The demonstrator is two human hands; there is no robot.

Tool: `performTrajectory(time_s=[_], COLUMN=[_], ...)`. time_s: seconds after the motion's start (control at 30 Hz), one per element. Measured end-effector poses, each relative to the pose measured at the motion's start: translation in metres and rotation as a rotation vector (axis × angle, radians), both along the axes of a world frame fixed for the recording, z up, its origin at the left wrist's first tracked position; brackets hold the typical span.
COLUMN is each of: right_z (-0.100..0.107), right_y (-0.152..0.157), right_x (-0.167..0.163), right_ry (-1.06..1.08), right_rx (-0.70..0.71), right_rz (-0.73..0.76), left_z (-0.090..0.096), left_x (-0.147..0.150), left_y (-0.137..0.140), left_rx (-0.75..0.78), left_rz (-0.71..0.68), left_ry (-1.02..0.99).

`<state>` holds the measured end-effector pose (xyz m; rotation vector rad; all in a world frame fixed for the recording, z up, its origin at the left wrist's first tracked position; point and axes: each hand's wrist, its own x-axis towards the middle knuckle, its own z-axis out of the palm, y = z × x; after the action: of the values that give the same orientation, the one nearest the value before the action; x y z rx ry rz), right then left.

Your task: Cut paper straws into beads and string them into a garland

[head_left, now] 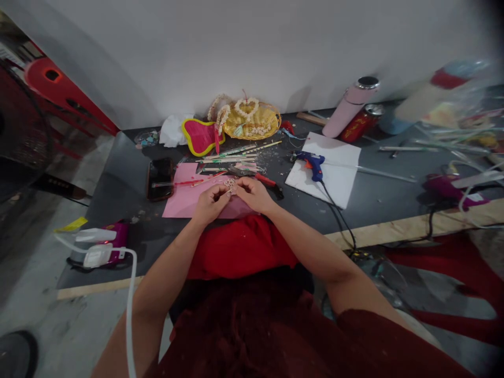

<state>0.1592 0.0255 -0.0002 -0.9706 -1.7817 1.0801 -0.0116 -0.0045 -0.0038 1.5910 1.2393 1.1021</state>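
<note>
While a phone lies at the left edge of the pink paper, the left hand and right hand pinch a small beaded piece over it. The piece shows just beyond their meeting fingertips, neither hand clearly nearer; its long axis is too small to tell. Rightward, a glue gun rests on a white board.

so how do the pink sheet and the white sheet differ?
Use: the left hand and right hand pinch a pale beaded piece over the pink sheet; the white sheet carries the glue gun.
Place: pink sheet in front of the person, white sheet to its right.
Shared: both lie on the dark table.
</note>
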Motion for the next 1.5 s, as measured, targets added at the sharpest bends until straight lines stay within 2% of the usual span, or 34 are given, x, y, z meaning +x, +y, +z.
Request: performTrajectory(time_s=[0.5,0.87,1.1,1.27,1.4,1.5], right_z=[0.000,-0.003,-0.011,-0.014,-0.009,-0.002], right_y=[0.000,0.002,0.005,0.007,0.012,0.019], right_x=[0.001,0.001,0.001,0.003,0.013,0.026], right_ry=[-0.034,-0.020,-0.126,-0.060,-0.131,-0.313], right_rx=[0.051,0.036,0.085,0.078,0.206,0.301], right_rz=[-0.008,0.026,-0.114,-0.132,-0.206,-0.281], left_z=[0.003,0.004,0.006,0.005,0.001,0.000], left_x=[0.002,0.001,0.000,0.000,-0.003,-0.005], left_y=[0.000,0.000,0.003,0.004,0.008,0.010], left_rx=[0.053,0.070,0.008,-0.026,-0.061,-0.085], left_rz=[0.032,0.048,0.138,0.170,0.196,0.232], left_ry=[0.110,0.157,-0.015,-0.121,-0.274,-0.371])
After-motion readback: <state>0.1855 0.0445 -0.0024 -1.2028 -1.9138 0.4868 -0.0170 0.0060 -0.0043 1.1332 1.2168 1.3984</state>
